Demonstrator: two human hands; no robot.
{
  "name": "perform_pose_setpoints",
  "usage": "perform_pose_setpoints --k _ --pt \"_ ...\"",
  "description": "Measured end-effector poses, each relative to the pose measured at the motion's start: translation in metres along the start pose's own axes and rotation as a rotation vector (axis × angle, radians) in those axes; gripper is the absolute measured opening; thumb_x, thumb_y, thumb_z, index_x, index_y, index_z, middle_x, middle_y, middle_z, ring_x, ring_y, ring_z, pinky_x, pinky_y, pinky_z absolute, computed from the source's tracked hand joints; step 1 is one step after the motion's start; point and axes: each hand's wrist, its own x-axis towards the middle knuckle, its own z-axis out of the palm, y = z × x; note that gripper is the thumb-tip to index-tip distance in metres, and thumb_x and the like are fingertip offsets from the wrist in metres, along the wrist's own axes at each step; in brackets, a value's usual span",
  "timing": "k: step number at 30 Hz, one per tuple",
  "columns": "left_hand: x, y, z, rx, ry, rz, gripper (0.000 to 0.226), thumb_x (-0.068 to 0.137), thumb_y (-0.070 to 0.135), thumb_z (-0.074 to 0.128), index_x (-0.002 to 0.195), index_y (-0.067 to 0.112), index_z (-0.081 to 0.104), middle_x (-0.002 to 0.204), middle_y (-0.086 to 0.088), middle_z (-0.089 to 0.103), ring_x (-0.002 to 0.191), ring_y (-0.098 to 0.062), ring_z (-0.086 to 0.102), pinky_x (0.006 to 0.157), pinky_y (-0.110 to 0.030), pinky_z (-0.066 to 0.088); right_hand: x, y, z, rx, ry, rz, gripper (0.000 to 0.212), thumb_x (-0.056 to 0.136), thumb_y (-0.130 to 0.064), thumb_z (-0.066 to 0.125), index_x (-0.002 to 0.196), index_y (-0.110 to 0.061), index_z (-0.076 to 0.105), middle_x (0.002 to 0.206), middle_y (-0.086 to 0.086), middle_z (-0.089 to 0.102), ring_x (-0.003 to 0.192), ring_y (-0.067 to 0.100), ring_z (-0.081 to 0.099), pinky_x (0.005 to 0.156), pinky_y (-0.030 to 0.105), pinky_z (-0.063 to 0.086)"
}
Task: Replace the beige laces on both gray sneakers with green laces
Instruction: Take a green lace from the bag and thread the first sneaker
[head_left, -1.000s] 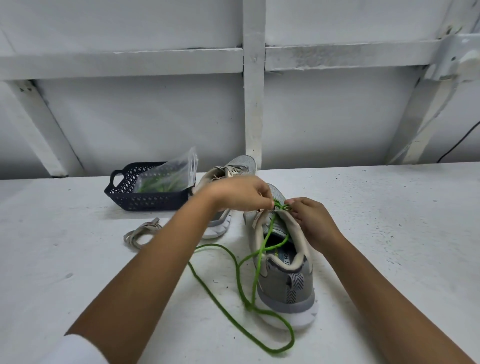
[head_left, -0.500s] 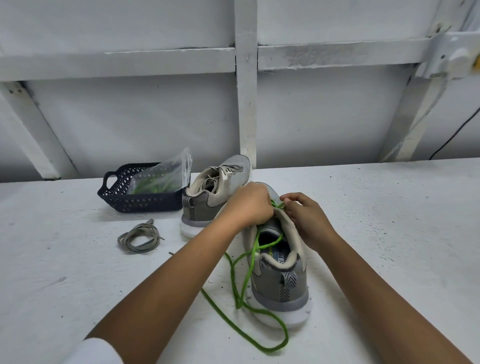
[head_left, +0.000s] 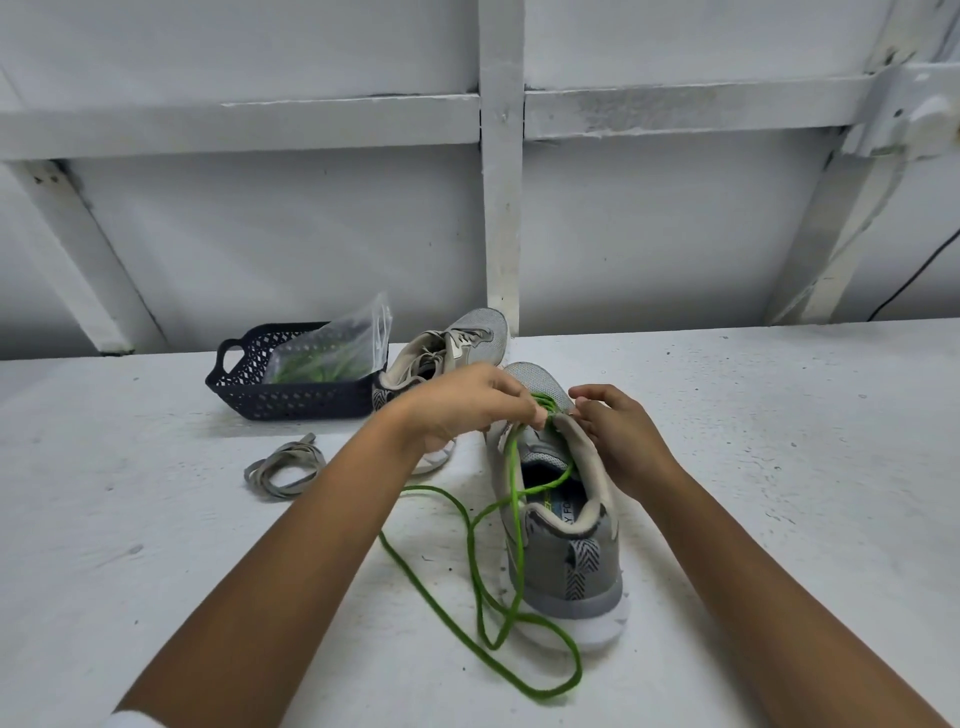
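Head cam: the gray sneaker (head_left: 571, 566) sits heel toward me on the white table (head_left: 779, 467). My left hand (head_left: 467, 410) pinches the green lace (head_left: 512, 467) up by the front eyelets, and the rest of it trails loose past the heel. The right hand (head_left: 618, 441) has its fingers curled at the opposite eyelet edge, can't tell if it's got lace or just fabric. The second sneaker (head_left: 467, 338) stands behind, just beside the dark basket (head_left: 291, 400), with a pulled beige lace (head_left: 285, 467) lying in front of it.
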Motion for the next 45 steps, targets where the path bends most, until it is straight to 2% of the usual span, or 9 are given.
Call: perform_pose_setpoints --k 7,14,19,24,27,31,34,39,45 --pt "-0.010 0.003 0.003 -0.084 -0.055 0.012 0.011 0.075 0.021 0.071 0.065 0.023 0.068 0.073 0.003 0.059 0.073 -0.005 0.049 0.066 -0.022 0.033 -0.011 -0.015 0.001 -0.181 -0.081 -0.095 0.025 0.093 -0.001 0.044 0.091 -0.015 0.065 0.088 0.011 0.058 0.078 0.018 0.055 0.067 0.023 0.048" --pt "-0.020 -0.002 -0.006 -0.085 0.024 0.057 0.013 0.087 0.024 0.063 0.078 0.022 0.071 0.072 0.018 0.068 0.069 0.008 0.052 0.068 -0.023 0.034 -0.045 -0.051 -0.002 -0.905 -0.429 -0.413 0.033 0.087 -0.015 0.060 0.095 -0.046 0.056 0.118 -0.008 0.046 0.109 0.006 0.046 0.086 0.019 0.037" --pt "-0.028 0.002 0.003 -0.064 -0.015 0.144 0.028 0.089 -0.004 0.051 0.083 0.015 0.070 0.072 0.014 0.068 0.075 0.005 0.059 0.074 -0.008 0.043 -0.044 -0.051 0.001 -0.948 -0.253 -0.627 0.012 0.087 -0.020 0.064 0.094 -0.028 0.069 0.103 -0.004 0.051 0.093 0.003 0.048 0.072 0.004 0.034" --pt "-0.035 0.002 0.011 0.722 -0.092 0.102 0.010 0.091 0.035 0.056 0.099 0.030 0.059 0.082 0.012 0.044 0.097 -0.014 0.043 0.079 -0.022 0.035 -0.048 -0.067 -0.018 -0.845 -0.361 -0.569 0.005 0.084 -0.026 0.067 0.082 -0.031 0.068 0.095 -0.007 0.058 0.079 0.000 0.055 0.070 0.010 0.043" --pt "-0.038 0.004 0.017 0.825 -0.103 0.094 0.024 0.092 0.044 0.053 0.108 0.028 0.063 0.079 0.014 0.035 0.105 -0.019 0.038 0.085 -0.026 0.031 -0.051 -0.074 -0.029 -0.805 -0.470 -0.526 0.016 0.084 -0.017 0.068 0.079 -0.032 0.070 0.091 -0.011 0.061 0.081 0.009 0.060 0.073 0.014 0.045" --pt "-0.035 0.004 0.012 0.702 -0.132 0.136 0.015 0.091 0.027 0.059 0.100 0.022 0.070 0.074 0.018 0.043 0.083 -0.001 0.041 0.061 -0.009 0.032 -0.051 -0.076 -0.038 -0.798 -0.540 -0.474 0.025 0.085 -0.019 0.069 0.072 -0.040 0.069 0.091 -0.010 0.062 0.086 0.012 0.061 0.077 0.024 0.048" --pt "-0.034 -0.001 0.003 0.442 -0.078 0.112 0.010 0.090 0.022 0.061 0.082 0.024 0.067 0.068 0.017 0.054 0.066 0.011 0.049 0.064 -0.008 0.036 -0.054 -0.076 -0.042 -0.794 -0.624 -0.422 0.016 0.083 -0.031 0.061 0.070 -0.039 0.066 0.091 -0.010 0.060 0.088 0.010 0.058 0.080 0.027 0.046" --pt "-0.037 0.008 -0.034 -0.396 0.000 0.009 0.020 0.090 0.015 0.051 0.071 0.011 0.049 0.050 0.003 0.046 0.046 -0.009 0.050 0.053 -0.019 0.044 -0.063 -0.080 -0.033 -0.811 -0.584 -0.391 0.043 0.073 -0.064 0.048 0.057 -0.029 0.068 0.087 -0.011 0.055 0.084 0.006 0.054 0.082 0.025 0.040" --pt "-0.038 0.037 -0.053 -0.760 -0.073 0.109 0.021 0.077 0.020 0.051 0.093 0.010 0.059 0.073 -0.001 0.073 0.066 -0.010 0.070 0.066 -0.025 0.058 -0.074 -0.088 0.013 -0.923 -0.473 -0.485 0.062 0.078 -0.077 0.038 0.086 -0.028 0.075 0.069 -0.006 0.060 0.067 0.011 0.054 0.069 0.030 0.043"
